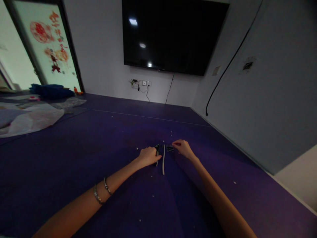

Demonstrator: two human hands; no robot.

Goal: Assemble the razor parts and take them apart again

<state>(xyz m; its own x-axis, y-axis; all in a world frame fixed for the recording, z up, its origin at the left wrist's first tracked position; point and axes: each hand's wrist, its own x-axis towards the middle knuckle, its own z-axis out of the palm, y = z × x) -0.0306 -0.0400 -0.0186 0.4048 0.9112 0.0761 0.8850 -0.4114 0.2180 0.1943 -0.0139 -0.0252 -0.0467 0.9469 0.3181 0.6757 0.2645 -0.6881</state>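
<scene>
My left hand (148, 156) is closed around a narrow dark object (157, 149) with a pale lower edge; its kind is too small to tell. Just right of it, a pale grey cable-like strip (163, 162) lies lengthwise on the purple surface. Beyond the strip is a small flat black piece with light markings (169, 149). My right hand (182, 147) has its fingertips pinched together at that piece's right edge. Whatever sits between those fingertips, if anything, cannot be made out.
Small white scraps (234, 182) dot the purple floor (111, 211). Clear plastic sheeting (37, 119) and a dark blue bundle (52, 91) lie at left. A television (173, 36) hangs on the far wall above sockets (144, 83). A black cable (228, 66) dangles at right.
</scene>
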